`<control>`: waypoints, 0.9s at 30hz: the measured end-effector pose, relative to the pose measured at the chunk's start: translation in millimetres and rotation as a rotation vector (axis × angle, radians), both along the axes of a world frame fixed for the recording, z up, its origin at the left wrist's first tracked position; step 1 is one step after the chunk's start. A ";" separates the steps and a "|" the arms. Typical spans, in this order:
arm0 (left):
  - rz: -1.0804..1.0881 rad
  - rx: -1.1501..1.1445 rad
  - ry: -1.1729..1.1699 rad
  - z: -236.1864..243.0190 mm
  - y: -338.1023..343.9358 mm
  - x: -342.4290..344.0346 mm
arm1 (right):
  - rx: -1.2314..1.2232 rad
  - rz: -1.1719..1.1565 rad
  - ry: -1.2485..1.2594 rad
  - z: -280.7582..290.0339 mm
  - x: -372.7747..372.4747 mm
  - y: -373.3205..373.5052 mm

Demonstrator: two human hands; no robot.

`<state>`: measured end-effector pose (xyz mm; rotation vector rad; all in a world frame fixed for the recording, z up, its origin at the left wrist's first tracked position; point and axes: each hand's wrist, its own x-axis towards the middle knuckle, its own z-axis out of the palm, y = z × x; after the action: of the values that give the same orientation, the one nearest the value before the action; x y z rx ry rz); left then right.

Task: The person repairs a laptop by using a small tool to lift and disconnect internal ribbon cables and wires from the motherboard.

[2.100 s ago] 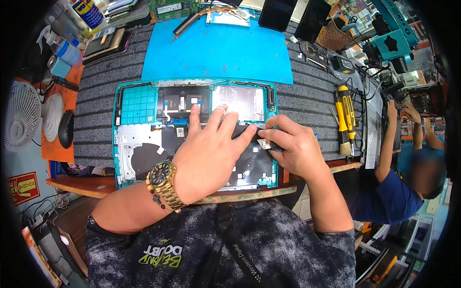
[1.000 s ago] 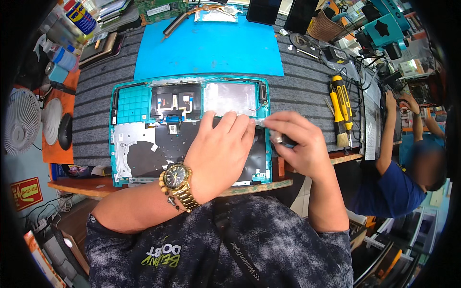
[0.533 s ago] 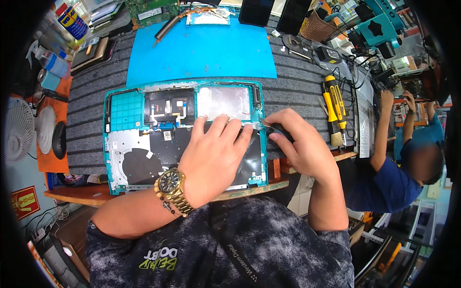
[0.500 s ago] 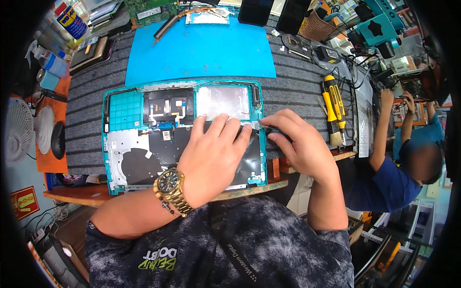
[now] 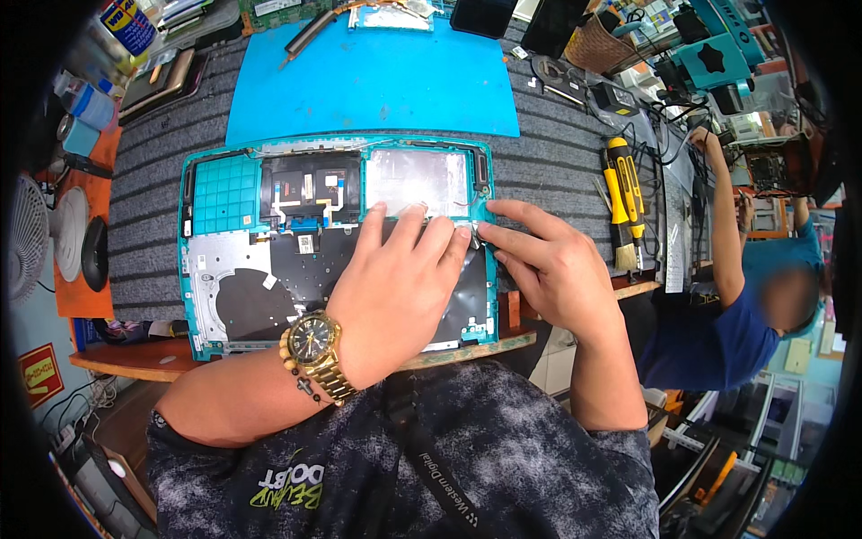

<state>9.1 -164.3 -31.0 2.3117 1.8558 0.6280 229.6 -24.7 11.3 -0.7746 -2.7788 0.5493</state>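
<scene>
A teal laptop palmrest case (image 5: 220, 193) lies inside-up on the bench's front part, its black keyboard backing and silver frame showing. Across its middle rests my left hand (image 5: 395, 278), fingers stretched out and fingertips touching the area below the shiny silver panel (image 5: 417, 180). At the case's right edge my right hand (image 5: 557, 269) has its thumb and fingers drawn together. A small dark and metallic part, perhaps a hinge or cable piece, lies between both hands' fingertips; I cannot make out its kind. The touchpad's underside (image 5: 314, 184) shows with thin ribbon cables.
Beyond the case lies a blue mat (image 5: 377, 85) with a soldering-iron-like tool (image 5: 305, 43) at its back. Right of it are a yellow-black screwdriver (image 5: 632, 193) and a brush (image 5: 626, 258). A white fan (image 5: 27, 238) stands far left; a co-worker (image 5: 718, 296) sits at right.
My right hand's fingertips have shifted slightly left, closer to my left fingertips, with the index finger straighter. My left hand stays on the case. The whole view has shifted a little.
</scene>
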 end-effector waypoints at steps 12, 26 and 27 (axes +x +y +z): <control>-0.015 -0.030 -0.009 1.7 0.2 -1.0 | 0.016 -0.006 0.002 -2.4 -0.6 -0.8; -0.046 0.031 -0.052 0.9 4.8 -4.8 | -0.104 -0.034 -0.047 9.9 -4.2 5.1; -0.044 0.028 -0.058 0.8 5.0 -4.7 | -0.109 -0.030 -0.060 10.5 -4.0 6.4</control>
<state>4.4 -159.3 -30.2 2.3184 1.7771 0.7119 225.6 -18.2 21.8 -0.8679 -2.8057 0.6886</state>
